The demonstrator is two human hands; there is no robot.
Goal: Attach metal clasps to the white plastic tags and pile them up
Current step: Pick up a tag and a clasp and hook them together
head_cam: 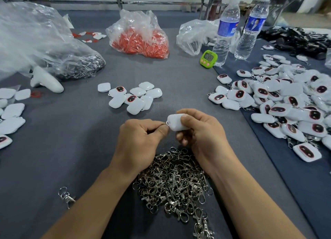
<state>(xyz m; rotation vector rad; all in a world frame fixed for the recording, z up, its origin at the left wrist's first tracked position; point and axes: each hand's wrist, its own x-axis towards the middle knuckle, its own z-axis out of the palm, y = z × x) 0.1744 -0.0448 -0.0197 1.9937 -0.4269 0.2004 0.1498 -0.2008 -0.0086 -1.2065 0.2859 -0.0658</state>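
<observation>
Just 12 o'clock of the metal clasp heap, the right hand wraps its fingers round a white plastic tag while the left hand pinches a clasp ring at its corner, so it seems best to hold steady and wind the ring fully through.

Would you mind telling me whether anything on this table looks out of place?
One metal clasp lies alone at the lower left, apart from the clasp heap. Nothing looks damaged.
</observation>
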